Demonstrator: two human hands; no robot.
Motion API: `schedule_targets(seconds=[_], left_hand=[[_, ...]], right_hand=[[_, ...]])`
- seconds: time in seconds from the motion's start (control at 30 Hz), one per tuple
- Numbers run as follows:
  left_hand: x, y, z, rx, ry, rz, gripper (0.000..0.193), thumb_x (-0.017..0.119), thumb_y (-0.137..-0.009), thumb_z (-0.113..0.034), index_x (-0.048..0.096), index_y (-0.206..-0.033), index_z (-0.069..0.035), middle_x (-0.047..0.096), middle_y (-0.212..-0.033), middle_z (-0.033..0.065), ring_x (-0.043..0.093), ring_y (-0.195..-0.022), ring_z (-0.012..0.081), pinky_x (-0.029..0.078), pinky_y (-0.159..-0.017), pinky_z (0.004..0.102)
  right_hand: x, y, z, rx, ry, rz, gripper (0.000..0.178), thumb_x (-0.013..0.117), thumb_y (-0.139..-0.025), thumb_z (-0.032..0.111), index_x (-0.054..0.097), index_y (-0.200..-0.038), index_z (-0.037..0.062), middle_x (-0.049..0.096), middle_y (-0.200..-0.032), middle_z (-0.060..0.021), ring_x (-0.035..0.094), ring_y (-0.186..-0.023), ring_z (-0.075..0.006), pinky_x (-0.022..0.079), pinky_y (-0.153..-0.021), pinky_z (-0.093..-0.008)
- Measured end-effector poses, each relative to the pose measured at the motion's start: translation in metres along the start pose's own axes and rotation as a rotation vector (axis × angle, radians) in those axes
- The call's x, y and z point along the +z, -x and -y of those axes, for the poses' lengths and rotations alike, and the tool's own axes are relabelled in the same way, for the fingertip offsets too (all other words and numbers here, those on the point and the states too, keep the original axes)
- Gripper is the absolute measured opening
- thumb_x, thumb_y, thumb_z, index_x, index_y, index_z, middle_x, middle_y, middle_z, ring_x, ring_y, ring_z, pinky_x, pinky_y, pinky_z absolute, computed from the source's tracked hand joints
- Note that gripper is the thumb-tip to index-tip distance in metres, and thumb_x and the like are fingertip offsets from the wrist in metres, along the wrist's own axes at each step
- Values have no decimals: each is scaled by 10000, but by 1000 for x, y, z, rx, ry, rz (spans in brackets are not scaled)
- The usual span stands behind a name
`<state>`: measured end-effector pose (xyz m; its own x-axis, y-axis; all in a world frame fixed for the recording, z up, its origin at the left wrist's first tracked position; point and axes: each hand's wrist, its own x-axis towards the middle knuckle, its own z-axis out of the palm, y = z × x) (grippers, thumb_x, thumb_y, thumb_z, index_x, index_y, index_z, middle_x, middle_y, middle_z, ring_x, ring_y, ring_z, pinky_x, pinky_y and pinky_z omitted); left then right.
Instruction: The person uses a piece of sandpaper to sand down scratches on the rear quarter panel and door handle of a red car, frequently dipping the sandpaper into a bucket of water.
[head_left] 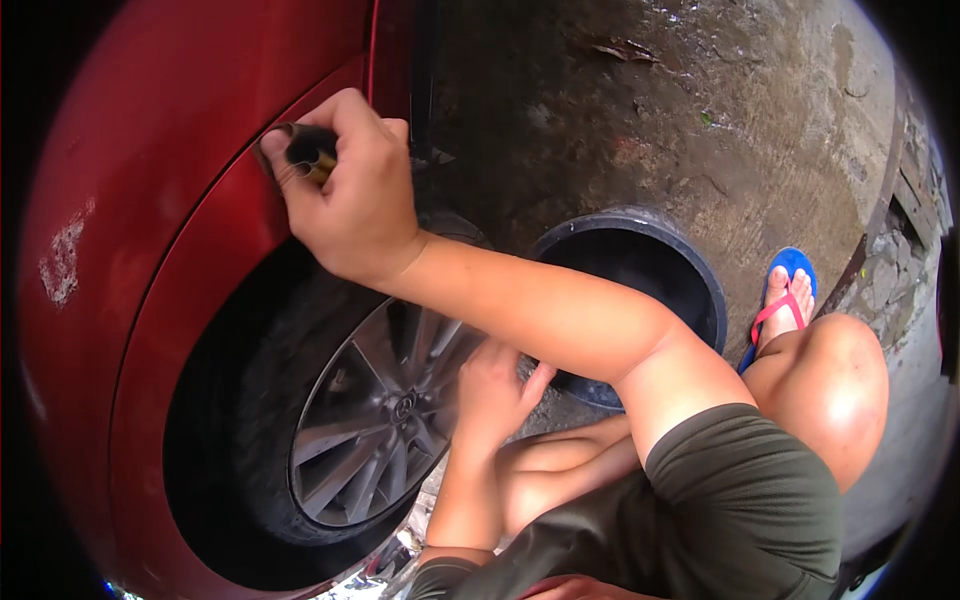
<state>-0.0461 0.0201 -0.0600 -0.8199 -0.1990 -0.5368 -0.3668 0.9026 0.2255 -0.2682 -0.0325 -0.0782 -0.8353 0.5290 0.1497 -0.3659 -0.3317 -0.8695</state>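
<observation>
My right hand (355, 190) is raised over the red car's fender (230, 220), above the wheel arch. Its fingers are wrapped round a small dark object with a brownish edge (312, 150); blur and my fingers hide its exact kind. Lower down, my left hand (490, 392) is beside the wheel's grey spoked rim (375, 425), thumb spread away from the fingers. I see nothing in it, though my right forearm covers some of its fingertips. Whether it touches the rim I cannot tell. The black tyre (250, 450) surrounds the rim.
A large dark tub (705, 270) stands on the wet, stained concrete floor (780, 130) behind my right forearm. My bent knee (825, 390) and a foot in a blue flip-flop (790, 290) are at the right. Rubble (895, 265) lies along the far right edge.
</observation>
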Motion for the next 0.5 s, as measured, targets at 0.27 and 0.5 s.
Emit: schedule_targets(seconds=[0.27, 0.5], left_hand=[[2, 4, 2, 22, -38, -24, 413, 830, -859, -275, 717, -1178, -39, 744, -1083, 189, 728, -949, 418, 581, -790, 466], [3, -6, -9, 82, 49, -81, 478, 798, -920, -325, 669, -1291, -53, 722, -1223, 195, 717, -1075, 418, 587, -871, 483]], right_hand=[[-12, 17, 17, 322, -101, 172, 223, 809, -910, 234, 642, -921, 87, 658, -848, -83, 615, -740, -299, 377, -812, -409], [-4, -28, -54, 566, 112, -19, 303, 802, -950, 258, 638, -910, 6, 692, -731, -165, 717, -691, -294, 547, -660, -401]])
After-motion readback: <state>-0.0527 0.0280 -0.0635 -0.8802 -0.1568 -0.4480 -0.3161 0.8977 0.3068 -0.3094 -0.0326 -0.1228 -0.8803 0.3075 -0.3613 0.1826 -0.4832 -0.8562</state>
